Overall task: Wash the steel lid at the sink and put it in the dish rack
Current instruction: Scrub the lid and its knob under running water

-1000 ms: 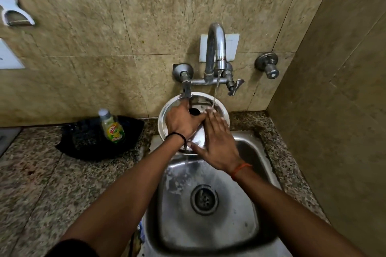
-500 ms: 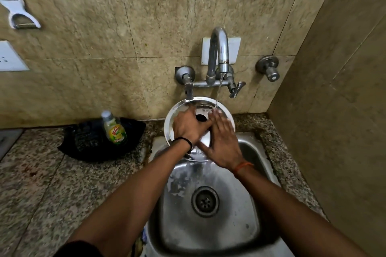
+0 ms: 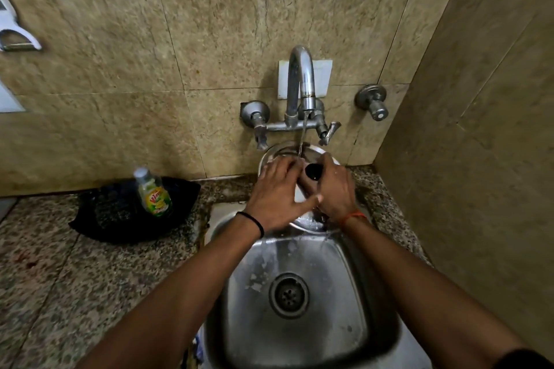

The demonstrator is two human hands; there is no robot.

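Steel lid (image 3: 284,150) sits tilted under the tap (image 3: 301,84) at the sink's (image 3: 374,293) back edge. Right hand (image 3: 335,189) grips its knob; left hand (image 3: 277,193) rubs flat-fingered. Rotate lid so water reaches every part.

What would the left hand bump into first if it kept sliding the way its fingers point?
Most likely the black knob on the steel lid: the left hand lies on the lid with fingers aimed up and right toward it. The right hand follows; depth is unclear.
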